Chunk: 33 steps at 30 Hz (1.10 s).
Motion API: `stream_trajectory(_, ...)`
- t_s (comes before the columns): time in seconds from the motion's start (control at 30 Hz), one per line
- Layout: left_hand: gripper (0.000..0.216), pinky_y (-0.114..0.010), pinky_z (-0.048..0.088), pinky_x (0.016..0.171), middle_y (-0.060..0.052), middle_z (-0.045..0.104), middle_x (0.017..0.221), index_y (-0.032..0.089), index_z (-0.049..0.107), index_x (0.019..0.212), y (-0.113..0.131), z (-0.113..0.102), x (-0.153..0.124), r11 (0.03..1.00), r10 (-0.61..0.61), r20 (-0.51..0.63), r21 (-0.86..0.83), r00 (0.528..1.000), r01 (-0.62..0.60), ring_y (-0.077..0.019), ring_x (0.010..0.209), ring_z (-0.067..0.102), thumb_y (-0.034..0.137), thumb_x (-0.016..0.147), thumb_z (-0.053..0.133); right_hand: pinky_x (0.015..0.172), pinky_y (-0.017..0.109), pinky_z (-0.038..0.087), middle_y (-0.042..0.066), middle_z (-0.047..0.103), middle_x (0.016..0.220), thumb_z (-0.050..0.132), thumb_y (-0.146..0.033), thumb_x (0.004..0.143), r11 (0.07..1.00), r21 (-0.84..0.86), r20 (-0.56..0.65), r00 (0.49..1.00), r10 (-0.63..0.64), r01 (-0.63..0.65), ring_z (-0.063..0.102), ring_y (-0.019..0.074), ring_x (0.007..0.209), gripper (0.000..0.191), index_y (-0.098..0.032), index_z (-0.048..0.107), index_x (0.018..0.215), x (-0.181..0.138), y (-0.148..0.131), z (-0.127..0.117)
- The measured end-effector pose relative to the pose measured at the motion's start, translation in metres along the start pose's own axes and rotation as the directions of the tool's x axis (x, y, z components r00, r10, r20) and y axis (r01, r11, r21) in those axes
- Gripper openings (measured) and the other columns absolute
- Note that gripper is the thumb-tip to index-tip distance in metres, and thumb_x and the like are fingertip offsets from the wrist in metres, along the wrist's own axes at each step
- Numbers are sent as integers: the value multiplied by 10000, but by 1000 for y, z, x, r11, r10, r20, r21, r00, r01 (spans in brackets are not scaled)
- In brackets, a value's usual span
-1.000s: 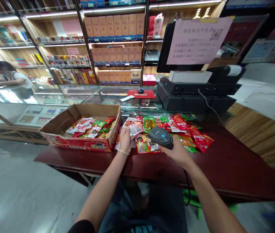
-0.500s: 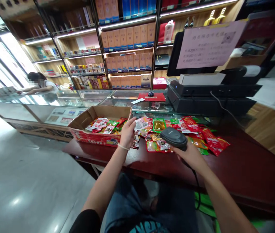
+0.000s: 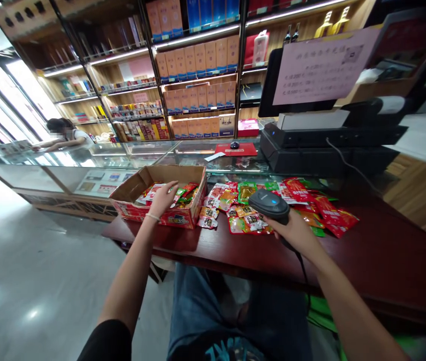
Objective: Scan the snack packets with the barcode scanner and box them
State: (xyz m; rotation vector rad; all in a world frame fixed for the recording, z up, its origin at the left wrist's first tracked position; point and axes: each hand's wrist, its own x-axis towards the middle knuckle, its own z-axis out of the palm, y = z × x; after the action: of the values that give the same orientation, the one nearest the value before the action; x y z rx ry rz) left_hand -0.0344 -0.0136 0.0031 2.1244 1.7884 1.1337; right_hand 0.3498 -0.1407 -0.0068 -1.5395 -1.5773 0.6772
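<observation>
My left hand (image 3: 163, 198) is over the near side of an open cardboard box (image 3: 177, 219), its fingers stretched out and slightly apart above the snack packets (image 3: 187, 191) inside. I see nothing held in it, though its palm side is hidden. In my right hand (image 3: 298, 231) is a black barcode scanner (image 3: 270, 204), with a small blue light showing on top and its cord hanging down past the counter edge. Beneath and around the scanner lie red, green and orange snack packets (image 3: 246, 220). A few small packets (image 3: 208, 217) lie just right of the box.
The dark red counter (image 3: 371, 260) runs in front of me. Behind the packets stand a cash drawer (image 3: 322, 155), a screen with a pink notice (image 3: 326, 70), and a mouse (image 3: 234, 145). Another person (image 3: 72, 138) leans on the glass showcase (image 3: 134, 150) at left.
My left hand has moved left, from the packets beside the box to above those inside it. A pale pink packet it was touching now lies on the counter. The scanner has stayed nearly still.
</observation>
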Motion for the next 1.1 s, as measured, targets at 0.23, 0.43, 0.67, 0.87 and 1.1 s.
stream_trajectory(0.23,293,-304,494,938,-67,712,1115,222,646,1165,65,39,-64,927,368,-12,-70,930,-368,-180,1020,661,318,971,448,552,317,434,-23,565,471,640,-534,749,1000,-12,11,1000,13,-13,559,184,469,340,-209,580,831,2,3,-3)
stream_trajectory(0.43,392,-340,459,1006,-128,605,1303,179,552,1299,62,101,-88,911,274,524,126,806,-392,-236,1179,586,236,911,539,553,317,433,-32,551,452,638,-532,761,1000,-15,0,1000,11,-11,554,180,449,330,-212,578,812,-1,0,-7)
stream_trajectory(0.67,314,-372,509,875,-209,639,1134,93,570,1182,58,130,-97,852,63,510,419,858,-312,-269,1091,611,182,959,368,569,317,446,-38,555,445,631,-531,785,1000,-24,-9,1000,-10,10,567,184,463,325,-217,562,828,-2,12,-7)
stream_trajectory(0.87,205,-351,502,862,-201,676,1025,128,619,1008,53,131,-99,968,42,414,210,909,-140,-271,1007,656,129,888,453,552,319,438,-32,558,447,614,-520,793,999,-39,0,1000,-20,20,552,177,452,310,-213,566,811,0,13,-5)
stream_trajectory(1.1,136,-349,489,893,-94,703,853,220,651,975,59,123,-88,976,17,256,-216,966,40,-246,900,682,252,875,566,553,319,445,-29,560,462,616,-505,797,999,-42,-10,1000,-12,12,561,182,473,301,-209,591,845,1,19,-3)
